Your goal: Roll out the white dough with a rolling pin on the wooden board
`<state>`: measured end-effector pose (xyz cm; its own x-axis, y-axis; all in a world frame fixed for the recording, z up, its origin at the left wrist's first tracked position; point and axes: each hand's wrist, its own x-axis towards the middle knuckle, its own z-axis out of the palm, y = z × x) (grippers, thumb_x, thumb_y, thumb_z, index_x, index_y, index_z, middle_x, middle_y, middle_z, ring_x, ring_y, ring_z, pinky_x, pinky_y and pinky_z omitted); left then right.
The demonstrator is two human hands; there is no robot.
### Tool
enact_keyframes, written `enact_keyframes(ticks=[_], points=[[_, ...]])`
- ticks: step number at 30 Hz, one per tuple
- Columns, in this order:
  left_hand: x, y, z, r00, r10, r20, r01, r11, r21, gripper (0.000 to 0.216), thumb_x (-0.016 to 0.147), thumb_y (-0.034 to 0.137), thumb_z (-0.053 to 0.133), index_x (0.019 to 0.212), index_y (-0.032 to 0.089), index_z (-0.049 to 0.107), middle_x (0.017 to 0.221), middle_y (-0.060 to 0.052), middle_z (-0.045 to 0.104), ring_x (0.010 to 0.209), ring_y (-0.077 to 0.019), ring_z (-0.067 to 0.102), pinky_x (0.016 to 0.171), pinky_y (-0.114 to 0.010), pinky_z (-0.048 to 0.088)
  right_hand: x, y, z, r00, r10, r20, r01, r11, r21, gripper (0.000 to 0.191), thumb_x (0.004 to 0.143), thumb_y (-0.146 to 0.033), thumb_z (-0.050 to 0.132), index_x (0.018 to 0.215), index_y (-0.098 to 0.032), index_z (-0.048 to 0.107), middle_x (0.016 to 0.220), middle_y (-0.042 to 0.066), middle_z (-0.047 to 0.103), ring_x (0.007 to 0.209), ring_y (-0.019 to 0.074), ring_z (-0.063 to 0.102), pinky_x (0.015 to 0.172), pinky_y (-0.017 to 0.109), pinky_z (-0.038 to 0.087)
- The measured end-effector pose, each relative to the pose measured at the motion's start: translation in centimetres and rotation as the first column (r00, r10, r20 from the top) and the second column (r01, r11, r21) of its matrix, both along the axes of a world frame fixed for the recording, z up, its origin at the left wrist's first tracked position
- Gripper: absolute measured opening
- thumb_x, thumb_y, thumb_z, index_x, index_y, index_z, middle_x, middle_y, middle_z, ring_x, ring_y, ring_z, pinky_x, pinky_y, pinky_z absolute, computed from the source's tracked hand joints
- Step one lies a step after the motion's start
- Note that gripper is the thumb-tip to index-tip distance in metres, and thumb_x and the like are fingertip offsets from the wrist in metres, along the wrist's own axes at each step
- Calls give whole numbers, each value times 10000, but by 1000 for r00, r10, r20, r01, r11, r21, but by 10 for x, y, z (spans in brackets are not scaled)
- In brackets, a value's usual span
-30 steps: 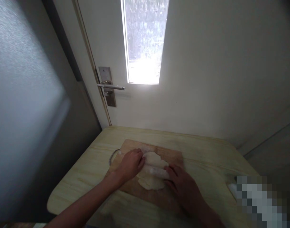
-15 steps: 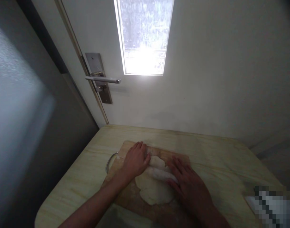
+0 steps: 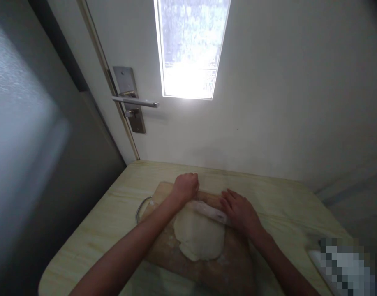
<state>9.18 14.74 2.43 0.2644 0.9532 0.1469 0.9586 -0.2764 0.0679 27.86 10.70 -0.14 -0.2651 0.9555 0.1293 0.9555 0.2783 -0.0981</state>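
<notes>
**Working the Pin [image 3: 208, 211] Across Dough [image 3: 200, 238]**

Reaching in from the near side of the board [image 3: 234, 263] with both bare arms, hands apart, with the middle of the pin showing between them. Curling the left hand [image 3: 187, 187] into a fist by the pin's left end, at the board's far edge; too hidden by knuckles and wrist to tell whether clamped on it. Laying the right hand [image 3: 241, 211] over the pin's right end, toward the board's far right corner, with fingers stretched out past it and not wrapped around.

At the far part of the board, a whitish pin set aslant along the far margin of the dough. In the middle of the board, a flat, pale, uneven round of dough, with patches of white dust on the wood around it. At the board's left side, a curved metal loop [image 3: 140, 205]. Underneath the board and on every side of it, a pale wood-grain table [image 3: 287, 201]. Well to the right of the board, near the table's edge, a pixelated object [image 3: 348, 267], too masked to name.

Beyond the board, a white door [image 3: 268, 102] with a brightly lit pane [image 3: 190, 45] and, farther left, a metal handle [image 3: 139, 102]. Left of the board, past the table, a gray panel [image 3: 21, 164] in shadow.
</notes>
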Motion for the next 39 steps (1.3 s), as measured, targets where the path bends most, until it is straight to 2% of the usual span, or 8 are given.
enact_keyframes(ticks=[6, 10, 14, 17, 21, 24, 30, 39], points=[[7, 13, 5, 1000, -23, 1, 23, 998, 52, 250, 802, 192, 302, 838, 133, 542, 812, -98, 603, 761, -200, 568, 650, -302, 396, -1, 10, 14, 995, -102, -7, 102, 989, 109, 420, 860, -383, 236, 858, -139, 578, 867, 98, 605, 805, 183, 561, 703, 285, 380], [6, 11, 7, 1000, -31, -2, 31, 997, 73, 275, 810, 198, 281, 827, 125, 545, 804, -104, 602, 753, -204, 566, 643, -308, 395, -2, 7, 14, 994, -108, -22, 110, 984, 139, 399, 864, -365, 243, 833, -140, 572, 848, 95, 601, 796, 185, 559, 681, 280, 380], [4, -2, 6, 1000, -25, 4, 24, 997, 76, 266, 812, 211, 289, 825, 138, 544, 796, -88, 600, 746, -191, 563, 644, -294, 392, -3, -5, 9, 997, -66, -52, 71, 991, 113, 381, 873, -320, 226, 822, -165, 570, 827, 68, 611, 772, 150, 568, 664, 245, 389], [1, -17, 1, 1000, -4, 18, 3, 998, 69, 262, 817, 222, 289, 814, 148, 540, 793, -74, 596, 739, -179, 561, 635, -278, 392, -4, -17, 6, 998, -32, -54, 38, 994, 107, 349, 865, -292, 242, 876, -171, 570, 913, 73, 611, 842, 151, 557, 715, 254, 390], [-3, -43, -5, 999, 33, 30, -34, 998, 57, 329, 841, 270, 240, 811, 144, 542, 789, -87, 592, 744, -189, 559, 642, -294, 393, -8, -36, 3, 1000, -27, -2, 27, 985, 170, 346, 841, -291, 291, 1042, -144, 531, 1137, 112, 520, 1061, 216, 445, 840, 357, 347], [-6, -61, -7, 999, 29, 33, -31, 998, 56, 334, 838, 286, 250, 816, 147, 553, 809, -91, 597, 780, -198, 554, 704, -325, 384, -12, -54, 2, 1000, -4, -31, 10, 982, 189, 354, 848, -270, 269, 1030, -149, 547, 1111, 102, 544, 1070, 213, 439, 856, 366, 348], [-13, -87, -14, 996, -53, 76, 40, 987, 158, 296, 825, 234, 297, 999, 149, 520, 1036, -97, 554, 1047, -222, 439, 861, -371, 317, -19, -86, 0, 997, 33, -63, -17, 969, 245, 359, 855, -262, 267, 1061, -137, 533, 1090, 92, 562, 1021, 213, 480, 856, 368, 362], [-15, -95, -18, 996, -31, 87, 18, 989, 144, 303, 824, 232, 312, 1052, 159, 499, 1100, -86, 532, 1131, -219, 369, 912, -376, 290, -20, -96, -5, 996, 23, -84, -3, 971, 238, 344, 851, -277, 287, 1077, -162, 520, 1092, 88, 560, 1026, 211, 475, 853, 380, 361]])
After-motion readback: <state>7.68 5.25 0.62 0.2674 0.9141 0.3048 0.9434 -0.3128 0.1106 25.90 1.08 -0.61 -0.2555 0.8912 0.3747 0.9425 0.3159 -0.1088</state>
